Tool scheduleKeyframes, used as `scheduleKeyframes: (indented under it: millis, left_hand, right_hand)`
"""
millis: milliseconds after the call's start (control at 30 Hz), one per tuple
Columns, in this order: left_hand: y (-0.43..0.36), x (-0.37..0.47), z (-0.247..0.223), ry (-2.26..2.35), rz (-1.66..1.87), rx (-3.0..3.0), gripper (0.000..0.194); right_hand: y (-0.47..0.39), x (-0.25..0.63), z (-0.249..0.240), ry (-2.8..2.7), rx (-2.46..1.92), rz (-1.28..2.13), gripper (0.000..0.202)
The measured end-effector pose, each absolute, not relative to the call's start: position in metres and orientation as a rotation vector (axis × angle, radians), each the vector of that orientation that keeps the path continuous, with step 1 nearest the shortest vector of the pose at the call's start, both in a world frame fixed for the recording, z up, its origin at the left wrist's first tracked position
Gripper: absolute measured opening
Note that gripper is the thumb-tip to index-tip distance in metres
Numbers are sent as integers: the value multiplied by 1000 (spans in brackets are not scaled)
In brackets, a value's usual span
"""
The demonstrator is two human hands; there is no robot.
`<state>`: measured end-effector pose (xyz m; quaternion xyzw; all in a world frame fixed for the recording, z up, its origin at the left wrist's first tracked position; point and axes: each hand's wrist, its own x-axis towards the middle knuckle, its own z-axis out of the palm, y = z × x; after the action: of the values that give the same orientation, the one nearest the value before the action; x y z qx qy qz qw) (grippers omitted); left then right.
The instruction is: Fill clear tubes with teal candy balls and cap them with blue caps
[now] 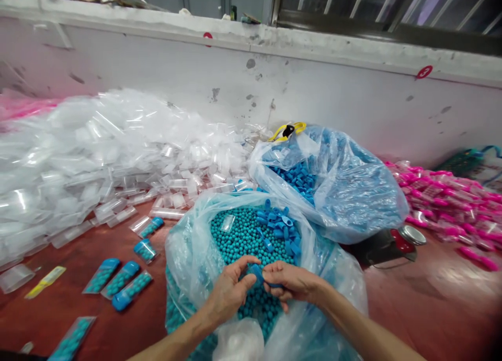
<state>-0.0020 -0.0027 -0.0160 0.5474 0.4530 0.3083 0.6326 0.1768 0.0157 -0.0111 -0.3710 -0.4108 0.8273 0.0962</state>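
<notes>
My left hand [235,288] and my right hand [288,282] meet over an open plastic bag [188,246] of teal beads [235,230]. Between their fingertips is a blue cap [257,272]. My left thumb and forefinger are at its left side, while my right fingers are closed on its right side; another bit of blue shows under them. Loose blue caps [282,225] lie on the beads at the bag's right side. A small clear piece [227,223] rests on the beads.
Filled tubes [120,279] and a yellow cutter [46,281] lie left on the red table [157,311]. Behind are clear sleeves [129,141] and a bag of blue caps [353,183]. A metal-topped container [396,243] and pink packets [451,201] are right.
</notes>
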Motion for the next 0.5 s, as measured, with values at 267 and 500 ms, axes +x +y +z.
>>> scheduleKeyframes:
  millis: [267,500]
  left_hand:
    - [8,-10,-9,981,641,1007,41]
    - [0,-1,-5,1096,661,1085,36]
  right_hand:
    - [11,170,6,-1171,-1203,1936,34]
    - [0,154,24,-2003,-1414,1156,35]
